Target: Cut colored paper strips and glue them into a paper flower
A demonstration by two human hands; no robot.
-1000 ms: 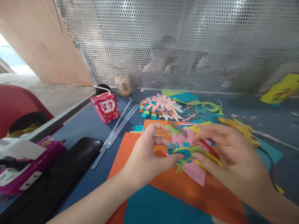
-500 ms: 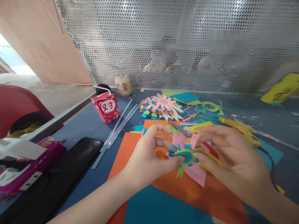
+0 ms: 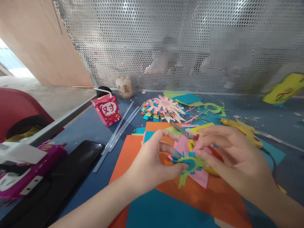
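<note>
A blue and green paper rosette point(image 3: 190, 163) with fringed edges and a green tail is pinched between the thumb and fingers of my left hand point(image 3: 156, 161). On its right side, my right hand point(image 3: 230, 155) has thumb and fingertips pressed together at the rosette's upper edge; whether a small pink piece is between them is hard to tell. Beneath both hands lie pink paper pieces point(image 3: 200, 179) and orange sheets point(image 3: 133, 152). Scissors point(image 3: 185, 131) with their blades showing rest just behind the rosette.
Finished-looking rosettes point(image 3: 163, 107) are piled behind. A yellow glue gun point(image 3: 244, 129) lies at the right. Clear glue sticks point(image 3: 123, 126), a red drink box point(image 3: 108, 109) and a black phone point(image 3: 80, 158) are at the left. Perforated metal point(image 3: 142, 41) rises behind the table.
The rosette has tilted, showing more of its green tail. My right fingertips have closed in at its upper edge, where a pink piece was more visible before.
</note>
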